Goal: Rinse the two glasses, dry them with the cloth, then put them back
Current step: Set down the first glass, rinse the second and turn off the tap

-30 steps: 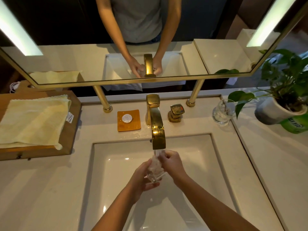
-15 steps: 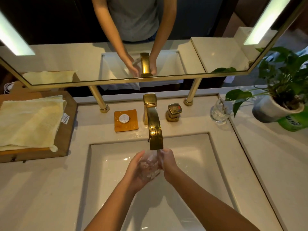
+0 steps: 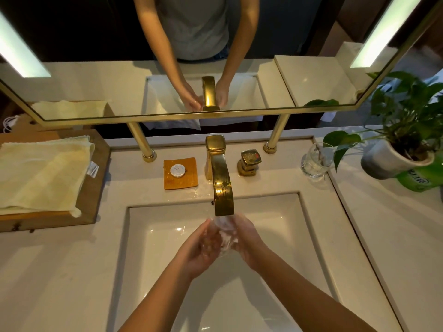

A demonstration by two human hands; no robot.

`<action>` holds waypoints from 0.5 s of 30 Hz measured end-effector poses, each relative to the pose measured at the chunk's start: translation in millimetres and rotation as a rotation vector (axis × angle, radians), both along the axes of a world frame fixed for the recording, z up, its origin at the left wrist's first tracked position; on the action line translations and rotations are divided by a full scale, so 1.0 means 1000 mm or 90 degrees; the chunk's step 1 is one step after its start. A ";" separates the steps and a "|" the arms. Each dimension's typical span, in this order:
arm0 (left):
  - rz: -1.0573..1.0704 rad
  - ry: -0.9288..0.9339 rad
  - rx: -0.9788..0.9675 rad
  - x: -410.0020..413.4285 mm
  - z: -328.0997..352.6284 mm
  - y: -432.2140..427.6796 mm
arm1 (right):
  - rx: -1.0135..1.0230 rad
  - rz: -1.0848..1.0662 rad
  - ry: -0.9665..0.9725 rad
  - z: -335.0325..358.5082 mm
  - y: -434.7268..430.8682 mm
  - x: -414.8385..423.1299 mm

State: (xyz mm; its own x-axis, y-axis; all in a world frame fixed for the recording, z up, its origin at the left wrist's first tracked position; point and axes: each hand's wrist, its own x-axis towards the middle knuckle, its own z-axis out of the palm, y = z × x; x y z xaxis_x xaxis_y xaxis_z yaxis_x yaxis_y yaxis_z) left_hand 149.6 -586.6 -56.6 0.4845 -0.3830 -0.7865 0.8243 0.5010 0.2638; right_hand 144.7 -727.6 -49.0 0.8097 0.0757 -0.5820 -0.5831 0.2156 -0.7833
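The glass [image 3: 224, 236] is at the centre of the frame, just under the tap [image 3: 221, 185] and over the sink [image 3: 155, 236]. The left hand [image 3: 201, 248] and right hand [image 3: 249, 238] both grip it with curled fingers. The second glass [image 3: 314, 162] stands at the right beside the plant pot [image 3: 388, 164]. The cloth [image 3: 43, 173] lies folded at the upper left.

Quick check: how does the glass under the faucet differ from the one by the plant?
The held glass is gripped by left hand and right hand above the sink; the counter glass stands untouched beside the plant. Water from the faucet runs over the held glass; the counter glass sits away from it. Both are clear.
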 end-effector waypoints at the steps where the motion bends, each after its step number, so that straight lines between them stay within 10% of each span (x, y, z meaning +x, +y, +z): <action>1: -0.007 -0.042 -0.037 -0.002 0.002 0.000 | 0.014 -0.046 0.025 0.002 -0.003 0.005; 8: -0.219 -0.350 0.229 -0.002 0.021 -0.016 | -0.098 0.024 -0.006 -0.003 -0.005 -0.001; 15: -0.729 -0.890 0.814 -0.015 0.053 -0.028 | 0.282 -0.159 0.306 -0.015 -0.005 -0.006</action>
State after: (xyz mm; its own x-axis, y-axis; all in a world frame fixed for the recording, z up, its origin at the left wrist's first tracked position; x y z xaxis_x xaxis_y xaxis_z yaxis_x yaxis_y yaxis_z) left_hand 134.9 -614.4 -3.7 0.8063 -0.5455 -0.2288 -0.3986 -0.7868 0.4711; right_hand 138.4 -732.4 -64.2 0.4936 0.2335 -0.8377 -0.7347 0.6275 -0.2579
